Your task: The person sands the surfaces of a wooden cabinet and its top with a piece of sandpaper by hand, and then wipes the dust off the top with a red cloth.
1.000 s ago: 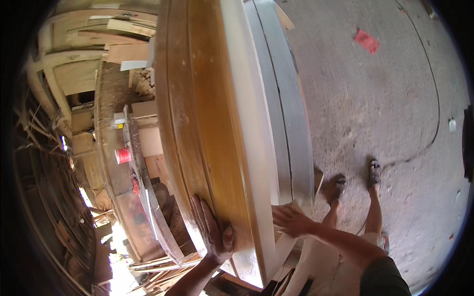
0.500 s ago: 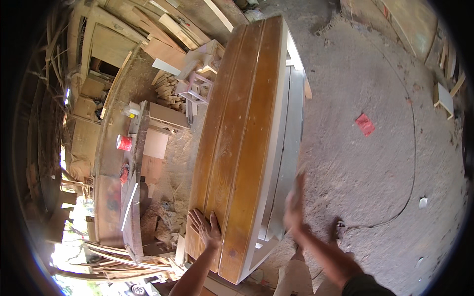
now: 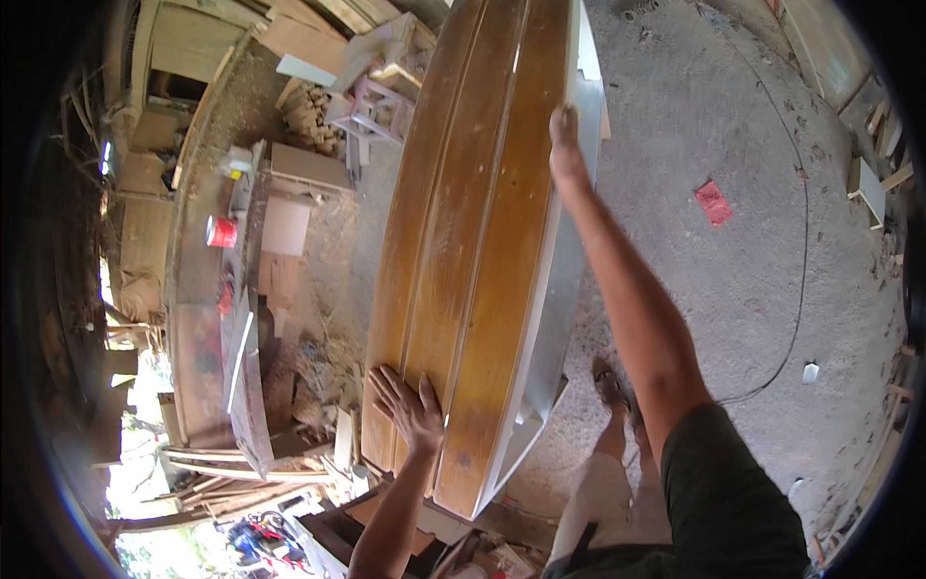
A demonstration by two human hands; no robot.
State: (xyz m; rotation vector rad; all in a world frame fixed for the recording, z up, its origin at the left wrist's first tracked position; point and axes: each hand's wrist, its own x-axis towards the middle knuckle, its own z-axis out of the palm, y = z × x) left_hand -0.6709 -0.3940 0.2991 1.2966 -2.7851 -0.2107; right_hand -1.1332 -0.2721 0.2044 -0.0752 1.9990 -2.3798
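A long wooden cabinet stretches away in front of me. Its brown, varnished top (image 3: 453,270) is made of planks with pale grooves between them, and its side (image 3: 548,318) is whitish grey. My left hand (image 3: 413,415) lies flat on the near left part of the top, fingers spread. Much farther along, my right hand (image 3: 567,150) is at the right edge of the top, arm stretched out. Its fingers look curled together; whatever may be in them is hidden.
On the left, a workbench (image 3: 198,318) carries a red and white can (image 3: 222,232). Beyond it are a small pinkish stool (image 3: 371,111) and stacked wood offcuts (image 3: 311,121). A red scrap (image 3: 714,203) and a dark cable (image 3: 803,280) lie on the dusty floor at right.
My right hand has moved from beside the cabinet's near side far forward to the top's right edge. My left hand stays flat on the top. The view has shifted somewhat.
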